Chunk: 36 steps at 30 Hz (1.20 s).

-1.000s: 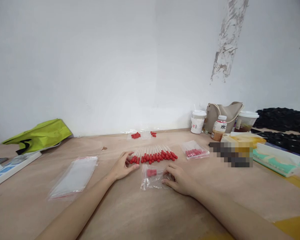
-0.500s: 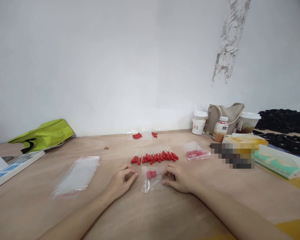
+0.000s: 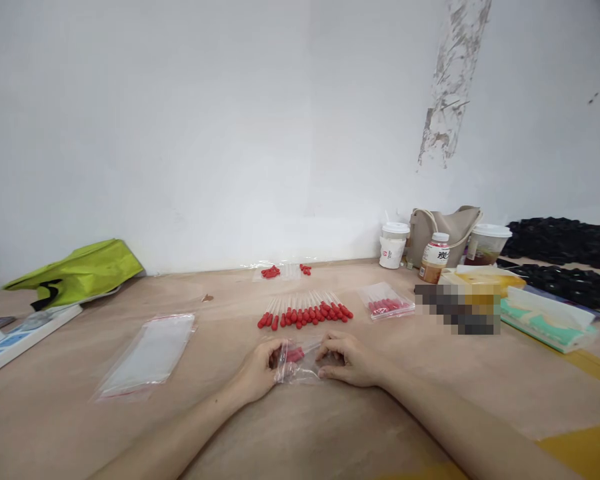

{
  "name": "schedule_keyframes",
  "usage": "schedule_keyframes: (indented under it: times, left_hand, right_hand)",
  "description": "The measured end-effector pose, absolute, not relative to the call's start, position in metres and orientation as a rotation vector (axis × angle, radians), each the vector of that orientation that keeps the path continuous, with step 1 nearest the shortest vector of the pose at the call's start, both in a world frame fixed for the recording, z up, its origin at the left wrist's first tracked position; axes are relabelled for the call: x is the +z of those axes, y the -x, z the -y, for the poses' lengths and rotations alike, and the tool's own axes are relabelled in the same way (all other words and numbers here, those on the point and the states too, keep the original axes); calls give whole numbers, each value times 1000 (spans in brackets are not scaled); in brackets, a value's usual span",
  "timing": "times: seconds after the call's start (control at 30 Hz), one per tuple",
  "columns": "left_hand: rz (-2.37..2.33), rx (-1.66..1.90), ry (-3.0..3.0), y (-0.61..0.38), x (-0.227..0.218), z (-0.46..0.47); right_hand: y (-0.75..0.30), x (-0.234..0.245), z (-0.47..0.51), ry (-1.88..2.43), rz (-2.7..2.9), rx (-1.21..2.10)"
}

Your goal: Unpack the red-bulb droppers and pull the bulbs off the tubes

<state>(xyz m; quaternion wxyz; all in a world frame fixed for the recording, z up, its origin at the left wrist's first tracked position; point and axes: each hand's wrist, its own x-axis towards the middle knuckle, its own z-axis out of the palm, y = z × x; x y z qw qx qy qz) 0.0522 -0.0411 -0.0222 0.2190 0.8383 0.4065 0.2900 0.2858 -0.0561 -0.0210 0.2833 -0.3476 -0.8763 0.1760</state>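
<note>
A small clear zip bag (image 3: 299,363) with red-bulbed droppers inside lies on the wooden table (image 3: 330,427) in front of me. My left hand (image 3: 257,370) pinches its left end, fingers closed on the plastic. My right hand (image 3: 347,360) grips its right end, fingers curled. Just beyond the bag lies a row of loose droppers (image 3: 305,312) with red bulbs and clear stems.
A stack of empty zip bags (image 3: 147,353) lies to the left. A filled bag (image 3: 386,303) sits right of the row, more red parts (image 3: 280,270) near the wall. A green bag (image 3: 75,273), cups, a bottle (image 3: 434,257), a beige pouch and tissue packs (image 3: 545,317) stand along the sides.
My left hand left the dropper row and came back to the small bag, taking hold of its left end. My right hand stayed on the bag's right end.
</note>
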Motion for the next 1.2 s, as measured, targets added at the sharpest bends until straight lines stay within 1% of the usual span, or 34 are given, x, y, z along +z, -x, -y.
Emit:
schedule_keyframes:
  times: [0.23, 0.4, 0.6, 0.8, 0.93, 1.07, 1.13, 1.2]
  left_hand:
    - [-1035, 821, -2322, -41, -17, 47]
    - [-1075, 890, -2285, -40, -19, 49]
    - [-1072, 765, -2251, -38, -14, 54]
    - [-1024, 828, -2161, -23, -7, 42]
    - [-1051, 811, -2047, 2, 12, 27]
    - [-1133, 875, -1998, 37, 49, 23]
    - [-1218, 977, -1985, 50, 67, 23]
    - [-1293, 1169, -1993, 54, 78, 22]
  right_hand:
    - [-287, -21, 57, 977, 2309, 437]
    - [-288, -23, 56, 991, 2303, 438]
    - [-287, -21, 58, 999, 2296, 431]
    - [-289, -21, 58, 1024, 2286, 496]
    - [-289, -21, 57, 1032, 2285, 510]
    - [-289, -19, 57, 1035, 2284, 501]
    - [-288, -19, 56, 1035, 2284, 495]
    - [-288, -19, 57, 1034, 2283, 491]
